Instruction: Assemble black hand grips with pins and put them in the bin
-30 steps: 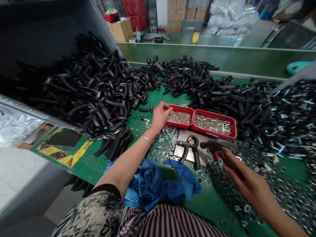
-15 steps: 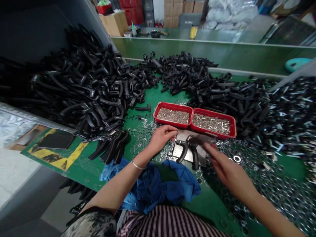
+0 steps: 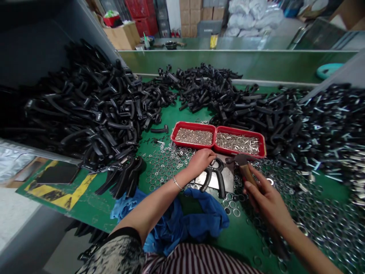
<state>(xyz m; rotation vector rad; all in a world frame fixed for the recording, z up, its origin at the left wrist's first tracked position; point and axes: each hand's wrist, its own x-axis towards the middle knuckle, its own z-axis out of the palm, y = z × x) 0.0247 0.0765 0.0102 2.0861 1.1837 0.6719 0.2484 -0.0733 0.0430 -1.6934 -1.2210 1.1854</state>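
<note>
My right hand is closed around the wooden handle of a hammer, its dark head over the right edge of a flat metal plate. Lying on this plate is a black two-handled plier-like grip, its legs spread toward me. At its top end my left hand has thumb and fingertips pinched together; whatever is between them is too small to name. A blue cloth lies bunched on the green table below the plate.
Behind the plate stand two red trays, the left with tiny metal parts, the right with pins. Metal rings are scattered on both sides. Black handle parts are heaped left and behind, with metal-pinned black parts at right.
The hammer, blurred above the black grip before, is now off to its right. My left hand has moved from beside the plate to the grip's top. The view has shifted slightly.
</note>
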